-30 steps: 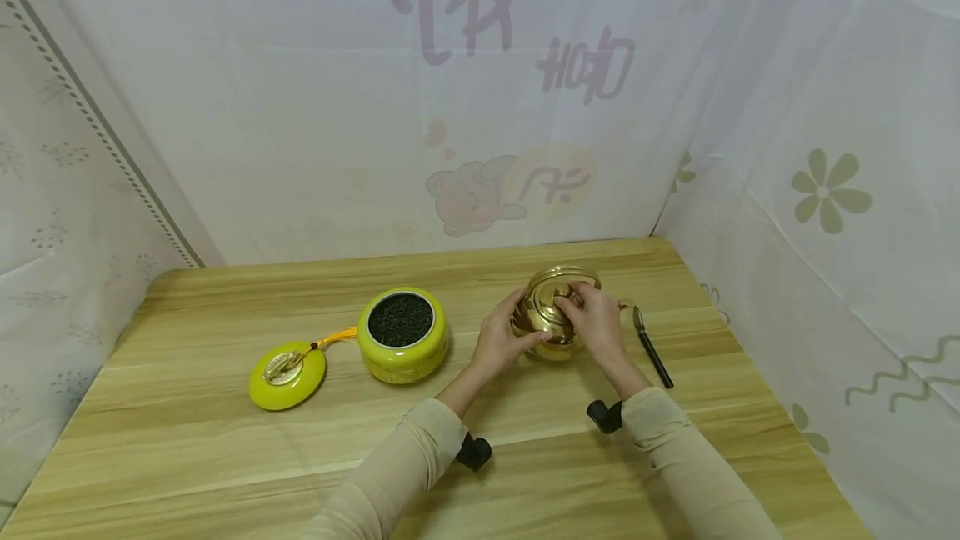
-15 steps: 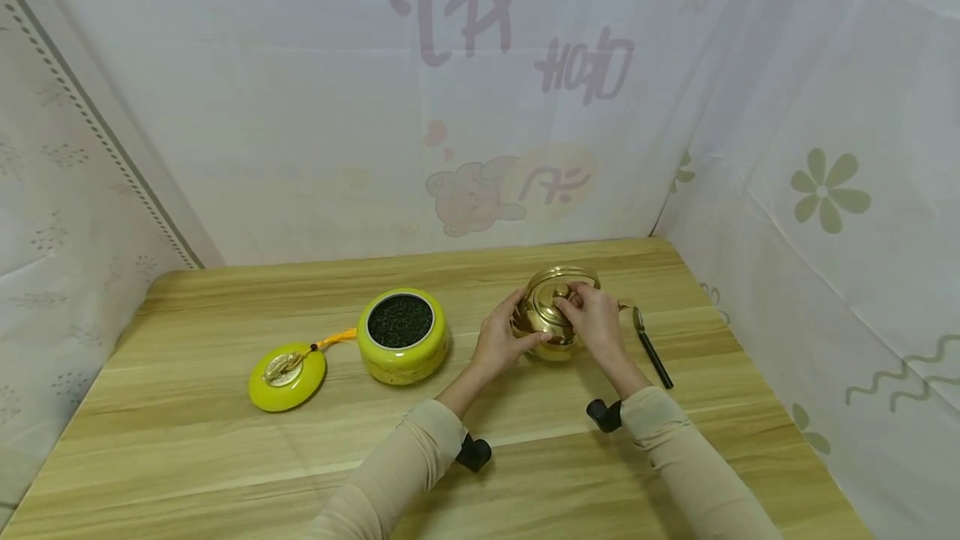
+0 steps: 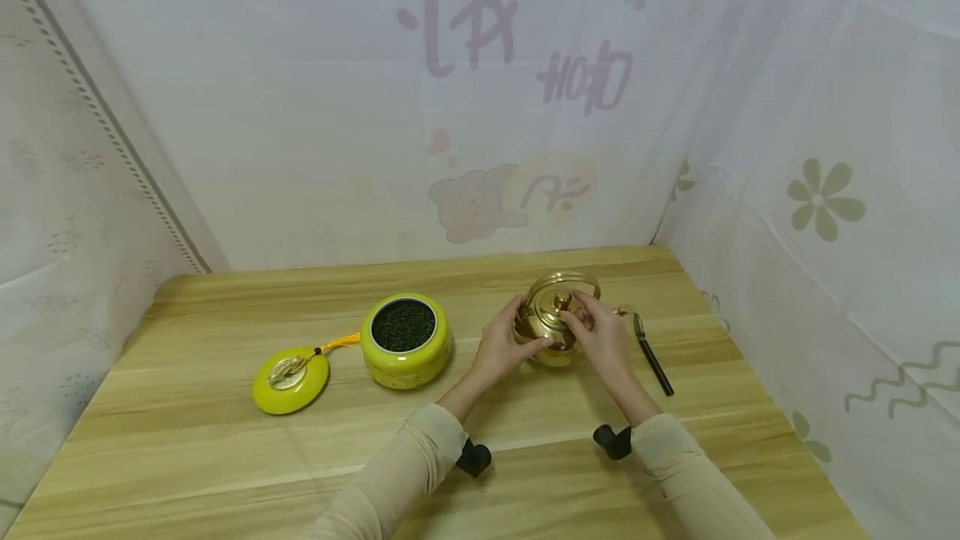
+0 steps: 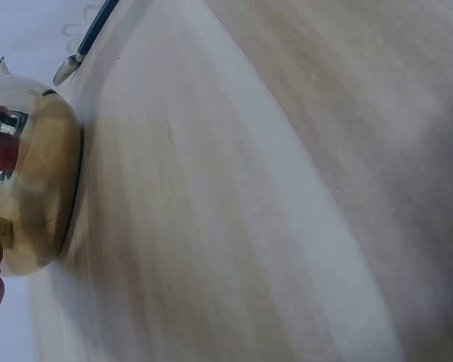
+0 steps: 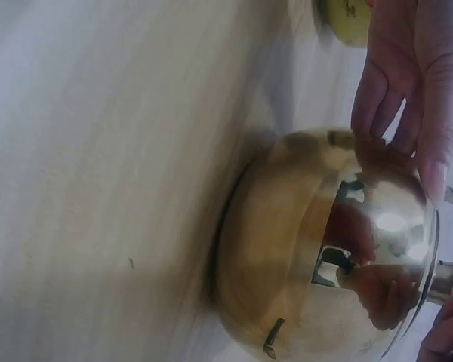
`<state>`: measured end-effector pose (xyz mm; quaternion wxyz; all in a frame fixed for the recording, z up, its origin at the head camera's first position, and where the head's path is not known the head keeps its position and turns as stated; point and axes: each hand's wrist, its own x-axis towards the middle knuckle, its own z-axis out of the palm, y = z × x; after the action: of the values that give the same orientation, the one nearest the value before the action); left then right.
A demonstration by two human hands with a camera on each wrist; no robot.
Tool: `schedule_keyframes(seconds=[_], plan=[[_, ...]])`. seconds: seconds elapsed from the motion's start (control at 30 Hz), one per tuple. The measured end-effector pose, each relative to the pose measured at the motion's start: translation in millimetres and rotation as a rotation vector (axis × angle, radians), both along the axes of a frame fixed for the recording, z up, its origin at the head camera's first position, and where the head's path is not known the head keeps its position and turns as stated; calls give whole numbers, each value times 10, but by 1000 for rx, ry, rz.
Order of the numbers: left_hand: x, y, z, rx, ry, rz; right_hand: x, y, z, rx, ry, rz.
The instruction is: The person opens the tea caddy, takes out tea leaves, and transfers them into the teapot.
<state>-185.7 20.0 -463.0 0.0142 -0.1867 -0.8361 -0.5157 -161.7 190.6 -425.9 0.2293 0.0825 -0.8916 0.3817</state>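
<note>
A shiny brass pot [image 3: 542, 332] with an arched handle stands on the table, its lid [image 3: 550, 307] on top. My left hand [image 3: 501, 346] holds the pot's left side, fingers round the far side and thumb in front. In the right wrist view the left fingers [image 5: 400, 83] rest on the pot's polished body [image 5: 287, 219]. My right hand [image 3: 602, 340] is beside the lid's knob [image 3: 562, 300], its thumb and index finger just right of it. At the right edge of the right wrist view, the right fingers [image 5: 449, 324] show close to the knob; contact is unclear.
Left of the pot stands a yellow jar [image 3: 405, 367] filled with dark loose tea leaves [image 3: 403, 325]. Its yellow lid [image 3: 300, 394], with an orange tassel [image 3: 341, 343], lies farther left. A black-handled spoon [image 3: 656, 363] lies right of the pot. Printed cloth [image 3: 337, 107] hangs behind the table.
My right thumb and index finger have moved off the knob, slightly right and back. The left hand keeps its hold on the pot. The head view has shifted slightly.
</note>
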Motion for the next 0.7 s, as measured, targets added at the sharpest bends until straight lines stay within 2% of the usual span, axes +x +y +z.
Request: schedule_keyframes(seconds=[0.1, 0.2, 0.3, 0.4, 0.53, 0.7], plan=[[52, -38, -2, 15, -16, 8, 63, -11, -12, -61, 55, 29], [149, -100, 19, 74, -35, -7, 119, -51, 6, -136, 97, 93], [305, -220, 54, 142, -59, -38, 152, -146, 29, -181, 132, 178], [485, -376, 89, 192, -75, -66, 165, -266, 49, -164, 148, 236], [715, -641, 146, 220, -81, -73, 159, -438, 28, -144, 99, 285], [929, -1012, 214, 252, -97, -16, 121, -651, -47, -171, -16, 358]])
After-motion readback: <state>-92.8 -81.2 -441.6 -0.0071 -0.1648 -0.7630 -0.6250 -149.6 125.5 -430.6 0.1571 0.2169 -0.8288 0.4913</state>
